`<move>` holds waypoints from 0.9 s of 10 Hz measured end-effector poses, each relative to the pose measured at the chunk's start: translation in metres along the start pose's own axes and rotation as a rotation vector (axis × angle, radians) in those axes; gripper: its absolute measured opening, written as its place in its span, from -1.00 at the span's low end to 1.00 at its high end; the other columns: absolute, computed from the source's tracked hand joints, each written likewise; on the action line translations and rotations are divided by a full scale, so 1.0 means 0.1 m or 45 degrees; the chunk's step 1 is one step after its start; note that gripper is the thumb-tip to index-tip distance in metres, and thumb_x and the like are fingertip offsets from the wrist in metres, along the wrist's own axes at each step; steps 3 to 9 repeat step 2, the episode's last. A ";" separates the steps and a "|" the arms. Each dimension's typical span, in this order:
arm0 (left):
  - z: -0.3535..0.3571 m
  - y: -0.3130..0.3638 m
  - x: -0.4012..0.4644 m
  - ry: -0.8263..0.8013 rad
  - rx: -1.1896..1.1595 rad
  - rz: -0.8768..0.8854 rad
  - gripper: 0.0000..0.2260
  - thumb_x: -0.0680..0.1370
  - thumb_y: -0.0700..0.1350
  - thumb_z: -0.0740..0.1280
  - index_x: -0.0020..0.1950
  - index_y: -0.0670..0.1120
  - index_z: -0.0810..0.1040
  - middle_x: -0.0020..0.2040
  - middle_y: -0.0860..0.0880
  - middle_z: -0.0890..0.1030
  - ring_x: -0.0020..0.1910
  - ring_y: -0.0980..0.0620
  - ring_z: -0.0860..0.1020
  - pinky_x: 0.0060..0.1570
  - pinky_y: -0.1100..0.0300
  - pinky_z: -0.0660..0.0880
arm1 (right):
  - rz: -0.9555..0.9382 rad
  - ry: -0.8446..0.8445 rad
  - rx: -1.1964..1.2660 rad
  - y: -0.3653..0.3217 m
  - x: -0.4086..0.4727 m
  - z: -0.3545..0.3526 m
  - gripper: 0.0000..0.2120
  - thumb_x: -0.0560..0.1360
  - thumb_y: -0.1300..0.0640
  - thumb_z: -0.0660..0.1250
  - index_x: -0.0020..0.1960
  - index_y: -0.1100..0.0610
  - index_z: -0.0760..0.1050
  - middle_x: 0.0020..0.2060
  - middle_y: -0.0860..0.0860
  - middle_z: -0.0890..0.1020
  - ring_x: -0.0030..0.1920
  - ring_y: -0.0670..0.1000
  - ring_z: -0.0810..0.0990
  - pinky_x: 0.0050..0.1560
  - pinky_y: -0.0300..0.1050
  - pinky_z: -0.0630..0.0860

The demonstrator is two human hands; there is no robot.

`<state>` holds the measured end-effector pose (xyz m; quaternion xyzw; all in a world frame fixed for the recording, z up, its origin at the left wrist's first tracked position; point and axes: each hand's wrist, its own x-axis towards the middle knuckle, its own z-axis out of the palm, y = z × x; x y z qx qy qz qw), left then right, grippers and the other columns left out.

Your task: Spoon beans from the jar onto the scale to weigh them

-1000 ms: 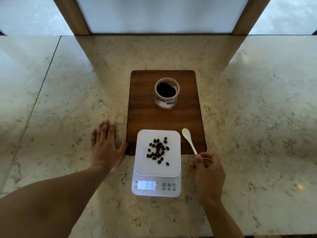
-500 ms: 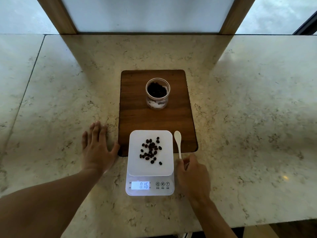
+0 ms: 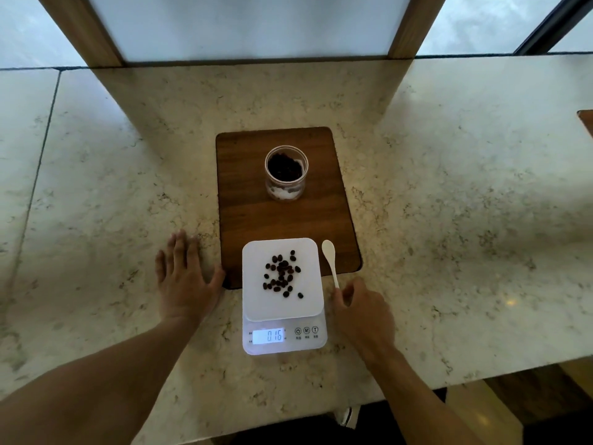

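A clear glass jar (image 3: pixel 286 173) with dark beans inside stands on a dark wooden board (image 3: pixel 282 216). In front of it a white digital scale (image 3: pixel 282 308) overlaps the board's near edge. Several beans (image 3: pixel 281 273) lie scattered on its platform, and the display reads 016. A white spoon (image 3: pixel 330 256) lies just right of the scale, its bowl empty and resting on the board. My right hand (image 3: pixel 364 311) pinches the end of the spoon's handle. My left hand (image 3: pixel 184 281) lies flat, fingers together, on the counter left of the board.
Everything sits on a beige marble counter (image 3: pixel 449 220). A wood-framed white panel (image 3: pixel 256 27) stands at the back. Another wooden board's corner (image 3: pixel 585 122) shows at the far right edge. The counter's front edge runs close below my forearms.
The spoon has swung from slanting away to lying alongside the scale's right edge, with my right hand closer to the scale. My left hand and the reading are unchanged.
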<state>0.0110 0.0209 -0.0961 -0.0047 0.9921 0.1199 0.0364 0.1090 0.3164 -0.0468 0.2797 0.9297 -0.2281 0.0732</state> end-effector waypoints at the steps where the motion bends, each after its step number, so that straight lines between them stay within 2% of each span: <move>1: -0.06 0.04 -0.01 -0.048 0.030 -0.001 -0.24 0.51 0.30 0.00 0.59 -0.10 -0.02 0.62 -0.14 0.01 0.58 -0.01 -0.17 0.53 -0.08 -0.16 | 0.010 -0.047 -0.011 -0.02 0.01 -0.07 -0.74 0.50 -0.17 0.25 -0.23 -0.02 0.43 -0.43 -0.11 0.55 -0.43 -0.08 0.53 -0.37 -0.09 0.57; 2: -0.03 0.05 -0.04 -0.080 0.047 -0.028 -0.22 0.50 0.32 -0.03 0.59 -0.11 -0.04 0.62 -0.14 -0.02 0.58 -0.03 -0.18 0.53 -0.05 -0.22 | 0.023 -0.047 0.014 -0.05 0.08 -0.16 -0.76 0.49 -0.14 0.25 -0.25 -0.02 0.44 -0.41 -0.12 0.55 -0.40 -0.10 0.52 -0.38 -0.14 0.51; 9: -0.03 0.05 -0.04 -0.080 0.047 -0.028 -0.22 0.50 0.32 -0.03 0.59 -0.11 -0.04 0.62 -0.14 -0.02 0.58 -0.03 -0.18 0.53 -0.05 -0.22 | 0.023 -0.047 0.014 -0.05 0.08 -0.16 -0.76 0.49 -0.14 0.25 -0.25 -0.02 0.44 -0.41 -0.12 0.55 -0.40 -0.10 0.52 -0.38 -0.14 0.51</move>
